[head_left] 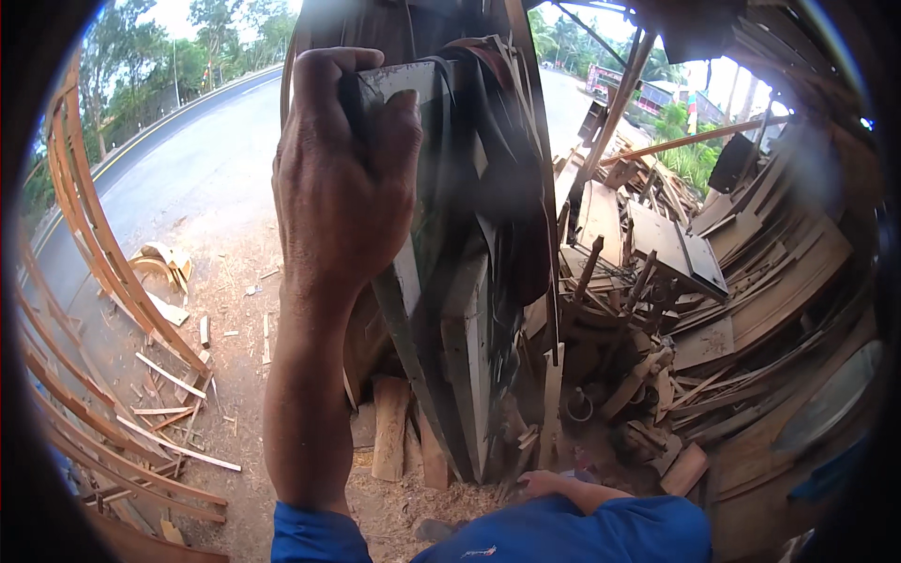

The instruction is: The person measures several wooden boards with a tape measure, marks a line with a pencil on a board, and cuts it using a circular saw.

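My left hand is closed over the top edge of an upright panel with a worn, pale edge, its thumb on the near right side. Several more boards and frames stand packed against this panel, narrowing toward the floor in the view. A dark, drooping sheet hangs over their right side. Low down, my right hand is beside the foot of the stack, near thin wood scraps. It is small and partly blurred, so I cannot make out its fingers.
Wood blocks stand at the stack's base on sawdust-covered ground. Curved-looking slats rise at left, with offcuts nearby. A heap of planks and furniture parts fills the right. A road runs behind.
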Demonstrator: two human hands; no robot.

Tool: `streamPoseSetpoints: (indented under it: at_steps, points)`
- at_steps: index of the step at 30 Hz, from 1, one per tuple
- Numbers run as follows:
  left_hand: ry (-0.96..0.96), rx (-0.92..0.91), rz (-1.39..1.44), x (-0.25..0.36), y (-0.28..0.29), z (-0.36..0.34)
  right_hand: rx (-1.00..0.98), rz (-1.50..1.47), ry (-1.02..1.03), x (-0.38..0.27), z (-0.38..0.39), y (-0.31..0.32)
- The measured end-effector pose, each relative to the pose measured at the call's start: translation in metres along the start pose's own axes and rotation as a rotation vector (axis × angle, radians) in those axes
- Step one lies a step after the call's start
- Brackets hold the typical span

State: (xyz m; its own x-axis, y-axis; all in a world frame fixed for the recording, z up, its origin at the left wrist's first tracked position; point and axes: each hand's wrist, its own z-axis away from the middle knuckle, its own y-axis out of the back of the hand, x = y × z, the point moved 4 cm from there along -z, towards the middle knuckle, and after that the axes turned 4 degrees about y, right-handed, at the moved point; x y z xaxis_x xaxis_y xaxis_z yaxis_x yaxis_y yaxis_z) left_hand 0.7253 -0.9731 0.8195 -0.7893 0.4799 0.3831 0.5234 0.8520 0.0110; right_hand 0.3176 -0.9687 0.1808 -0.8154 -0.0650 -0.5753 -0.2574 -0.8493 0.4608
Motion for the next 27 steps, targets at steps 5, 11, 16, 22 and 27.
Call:
streamPoseSetpoints:
  at_steps: [5,11,16,22,27]
  points:
    - [0.046,-0.051,-0.024,-0.006,0.012,-0.003,-0.363,0.571,0.202,-0.061,-0.035,-0.044]
    - [0.051,-0.035,0.031,-0.008,0.007,0.002,-0.150,0.431,0.127,-0.063,-0.068,-0.034]
    - [0.182,-0.052,-0.002,-0.016,0.008,0.003,-0.132,0.346,0.250,-0.061,-0.086,-0.049]
    - [0.148,0.007,-0.056,-0.071,0.086,0.161,-0.286,0.474,0.233,-0.076,-0.116,-0.108]
    - [1.207,-0.596,-0.301,-0.141,0.198,0.506,-0.322,0.537,0.301,-0.107,-0.168,-0.120]
